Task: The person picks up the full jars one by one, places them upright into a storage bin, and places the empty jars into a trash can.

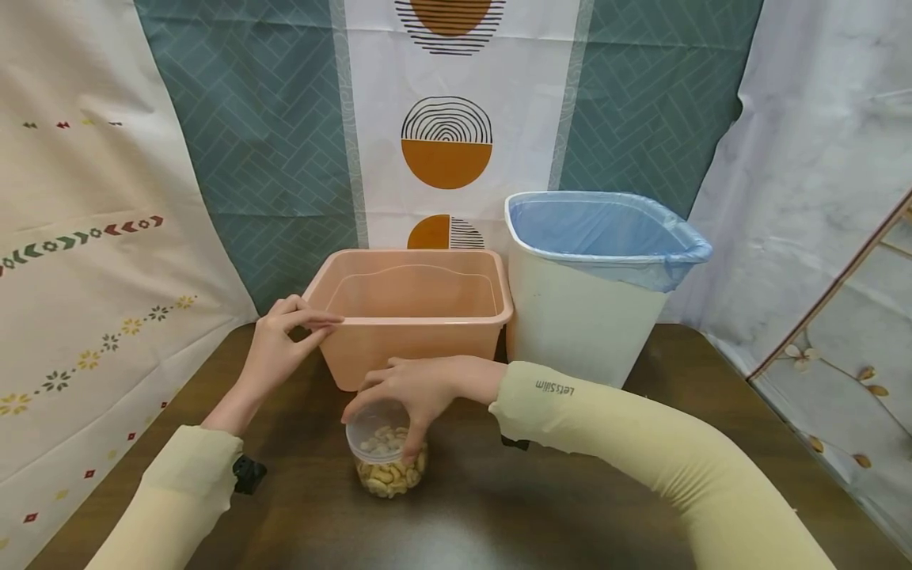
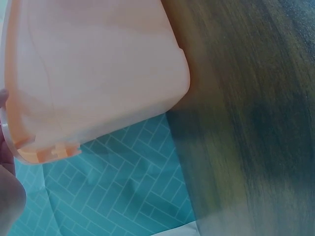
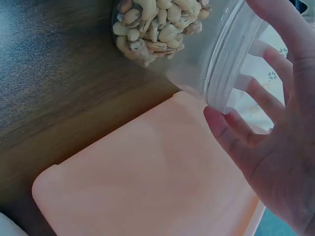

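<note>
A clear plastic jar (image 1: 390,477) partly filled with cashew nuts (image 3: 157,24) stands on the table, with a translucent lid (image 3: 230,59) on top. My right hand (image 1: 420,388) grips the lid from above, fingers and thumb spread round its edge. Behind the jar sits a peach-coloured plastic bin (image 1: 413,342), and no contents show inside it. At the bin's front left corner, my left hand (image 1: 278,340) pinches the rim between thumb and fingers. Most of that hand falls outside the left wrist view, where only part of it shows at the left edge.
A taller white trash can (image 1: 577,317) lined with a blue bag (image 1: 598,226) stands right beside the peach bin. Patterned cloths (image 1: 278,134) hang behind and at both sides of the dark wooden table (image 1: 541,507).
</note>
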The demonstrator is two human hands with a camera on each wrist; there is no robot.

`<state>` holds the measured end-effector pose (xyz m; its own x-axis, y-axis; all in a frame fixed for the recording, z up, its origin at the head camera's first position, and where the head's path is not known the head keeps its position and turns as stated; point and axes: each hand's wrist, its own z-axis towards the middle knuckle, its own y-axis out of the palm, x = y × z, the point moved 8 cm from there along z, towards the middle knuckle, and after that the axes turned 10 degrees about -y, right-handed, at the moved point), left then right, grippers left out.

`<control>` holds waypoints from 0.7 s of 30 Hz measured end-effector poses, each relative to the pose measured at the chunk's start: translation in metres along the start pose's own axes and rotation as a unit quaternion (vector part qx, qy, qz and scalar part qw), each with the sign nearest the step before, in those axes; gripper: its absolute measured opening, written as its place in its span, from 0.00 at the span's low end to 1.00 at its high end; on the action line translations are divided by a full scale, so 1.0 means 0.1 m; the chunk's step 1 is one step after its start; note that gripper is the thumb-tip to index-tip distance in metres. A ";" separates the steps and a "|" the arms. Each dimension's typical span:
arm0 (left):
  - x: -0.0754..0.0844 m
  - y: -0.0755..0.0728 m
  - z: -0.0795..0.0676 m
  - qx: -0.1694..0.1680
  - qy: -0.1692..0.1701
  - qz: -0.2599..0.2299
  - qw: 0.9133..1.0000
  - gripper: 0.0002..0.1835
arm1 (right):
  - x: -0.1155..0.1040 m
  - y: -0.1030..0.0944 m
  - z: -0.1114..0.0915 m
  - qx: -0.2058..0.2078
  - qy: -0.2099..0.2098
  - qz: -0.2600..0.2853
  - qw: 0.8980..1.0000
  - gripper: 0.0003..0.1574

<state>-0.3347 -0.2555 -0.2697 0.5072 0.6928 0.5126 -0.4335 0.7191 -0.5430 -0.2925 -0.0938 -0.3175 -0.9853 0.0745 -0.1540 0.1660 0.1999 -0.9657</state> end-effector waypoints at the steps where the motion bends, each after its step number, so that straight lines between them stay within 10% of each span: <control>1: 0.00 0.00 0.00 0.000 0.000 0.000 1.000 0.12 | 0.00 0.00 0.00 -0.001 0.000 -0.006 1.000 0.58; 21: 0.01 0.00 0.01 0.001 -0.003 0.001 1.000 0.12 | -0.03 0.00 -0.03 -0.086 0.038 0.021 0.995 0.63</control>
<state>-0.3346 -0.2547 -0.2688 0.5014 0.6948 0.5156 -0.4360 0.7177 -0.5430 -0.2896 -0.0907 -0.3159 -0.9723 0.1589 -0.1714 0.2187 0.3591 -0.9073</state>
